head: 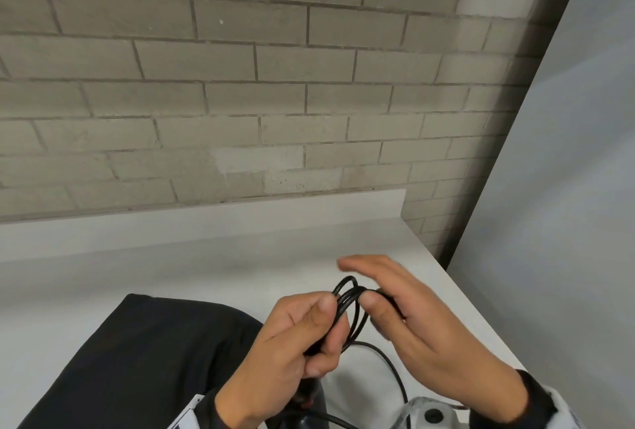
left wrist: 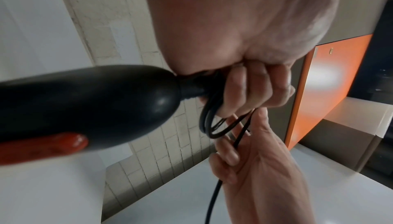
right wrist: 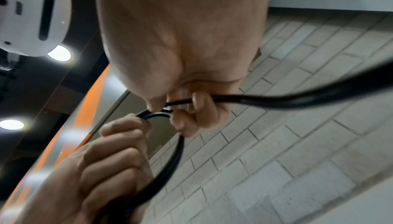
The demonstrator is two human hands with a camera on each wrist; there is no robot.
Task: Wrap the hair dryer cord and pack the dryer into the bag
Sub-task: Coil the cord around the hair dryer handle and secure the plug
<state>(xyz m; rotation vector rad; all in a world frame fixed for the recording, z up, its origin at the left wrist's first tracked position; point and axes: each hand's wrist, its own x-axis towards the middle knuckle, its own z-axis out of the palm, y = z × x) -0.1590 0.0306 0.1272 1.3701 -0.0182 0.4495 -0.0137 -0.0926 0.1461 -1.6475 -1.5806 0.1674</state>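
Note:
The black hair dryer (left wrist: 85, 103) with a red switch hangs below my left hand (head: 323, 332), mostly hidden in the head view. That hand grips the dryer's cord end together with several loops of the black cord (head: 350, 312). My right hand (head: 381, 288) is just right of the loops and pinches the cord (right wrist: 276, 101) between thumb and fingers, its other fingers stretched out. The loose rest of the cord (head: 388, 360) curves down out of view. The black bag (head: 137, 360) lies flat on the counter to the left of both hands.
The white counter (head: 206, 274) runs to a low backsplash under a grey brick wall (head: 275, 85). Its right edge (head: 474, 312) falls away beside a pale panel. Orange cabinet fronts (left wrist: 331, 79) show in the left wrist view.

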